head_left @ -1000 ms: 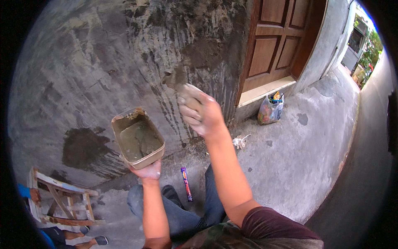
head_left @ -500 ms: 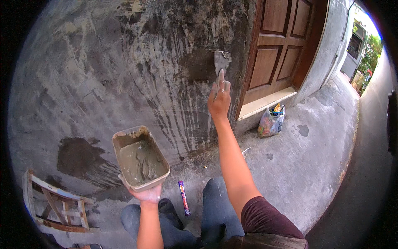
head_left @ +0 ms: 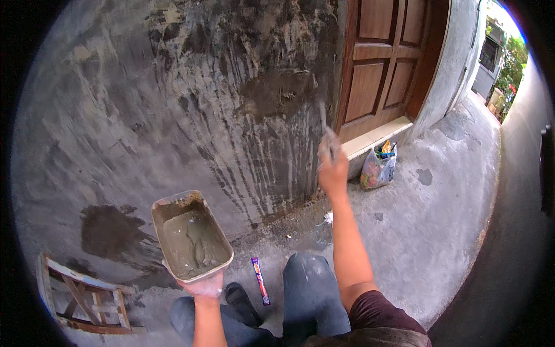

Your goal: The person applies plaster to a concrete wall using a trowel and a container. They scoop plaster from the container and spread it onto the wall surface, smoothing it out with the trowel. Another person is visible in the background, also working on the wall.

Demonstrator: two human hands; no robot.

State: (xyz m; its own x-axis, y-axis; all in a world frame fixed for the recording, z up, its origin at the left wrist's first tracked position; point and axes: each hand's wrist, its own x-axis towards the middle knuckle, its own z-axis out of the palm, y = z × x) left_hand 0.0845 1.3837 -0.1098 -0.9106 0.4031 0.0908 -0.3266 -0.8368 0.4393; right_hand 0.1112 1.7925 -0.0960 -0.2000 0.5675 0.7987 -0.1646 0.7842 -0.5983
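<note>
My left hand (head_left: 203, 285) holds up a rectangular plastic tub (head_left: 192, 236) from beneath, its palm under the near end. Wet grey-brown cement paste (head_left: 196, 246) lies inside, with a ridge down its middle. My right hand (head_left: 333, 168) grips a putty knife (head_left: 323, 115), seen nearly edge-on and blurred, just off the wall beside the door frame. On the rough grey wall (head_left: 191, 133), a dark wet patch of paste (head_left: 280, 92) is spread to the left of the blade. Another dark damp patch (head_left: 110, 229) shows low on the wall at the left.
A brown panelled door (head_left: 381, 63) with a tiled sill (head_left: 378, 137) stands at the right. Below it sits a filled plastic bag (head_left: 378, 168). A purple wrapper strip (head_left: 261, 281) lies on the concrete ground by my feet. A wooden frame (head_left: 87, 301) rests at the lower left.
My right hand with the putty knife has moved right and down, off the paste patch, and the blade has turned edge-on. The tub has dropped slightly in view.
</note>
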